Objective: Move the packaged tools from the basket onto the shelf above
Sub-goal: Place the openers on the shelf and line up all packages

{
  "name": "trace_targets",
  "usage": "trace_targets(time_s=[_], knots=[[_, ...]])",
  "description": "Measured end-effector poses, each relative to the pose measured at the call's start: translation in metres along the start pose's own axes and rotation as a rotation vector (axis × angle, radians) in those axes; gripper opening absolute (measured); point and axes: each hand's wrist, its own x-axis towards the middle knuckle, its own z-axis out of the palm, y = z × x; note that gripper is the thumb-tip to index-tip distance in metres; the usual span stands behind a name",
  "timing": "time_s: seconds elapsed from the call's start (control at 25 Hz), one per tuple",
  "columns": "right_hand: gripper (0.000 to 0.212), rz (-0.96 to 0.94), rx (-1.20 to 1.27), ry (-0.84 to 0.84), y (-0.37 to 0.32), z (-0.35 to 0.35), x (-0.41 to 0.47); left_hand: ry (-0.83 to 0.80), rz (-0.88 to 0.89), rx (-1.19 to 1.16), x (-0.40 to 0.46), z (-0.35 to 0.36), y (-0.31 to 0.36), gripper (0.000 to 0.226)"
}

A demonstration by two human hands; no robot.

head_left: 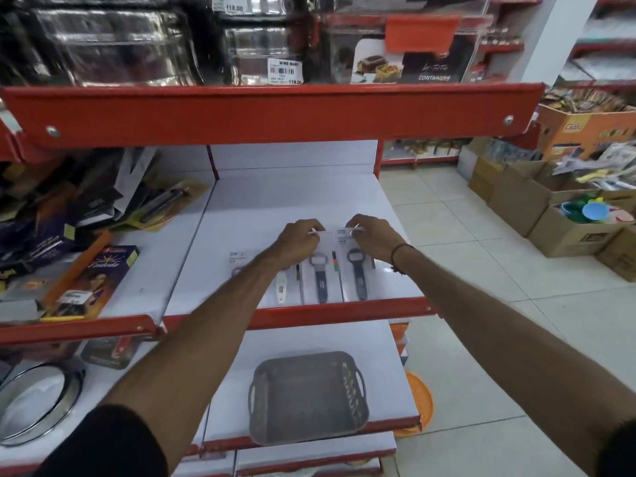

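A grey plastic basket (306, 397) with two handles sits on the lower white shelf, and I see nothing inside it. On the white shelf above (292, 201), several carded tools lie in a row near the red front lip. My left hand (299, 241) pinches the top edge of a pack holding a grey opener (320, 277). My right hand (373, 237) pinches the top edge of the rightmost pack with a dark opener (358, 278). Two more packs (282, 287) lie partly under my left forearm.
Boxed knives and carded tools (86, 270) are piled on the shelf to the left. Clear containers (144, 46) fill the red-lipped shelf overhead. Cardboard boxes of goods (568, 215) stand on the tiled floor at right. An orange tray (418, 404) pokes out beside the lower shelf.
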Motion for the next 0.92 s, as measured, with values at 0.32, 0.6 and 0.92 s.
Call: trace_targets(time_s=[0.32,0.6,0.92], knots=[[0.063,-0.259,-0.331,-0.109,-0.037,0.020,-0.012,-0.051,-0.037,0.120,-0.050,-0.094,-0.052,0.047],[0.081,-0.290,-0.409,-0.441,-0.080,0.069,-0.025,-0.373,-0.108,0.552,-0.096,-0.114,-0.087,0.081],[0.078,-0.264,-0.359,-0.396,-0.093,0.074,-0.030,-0.347,-0.023,0.510,-0.103,-0.113,-0.088,0.077]])
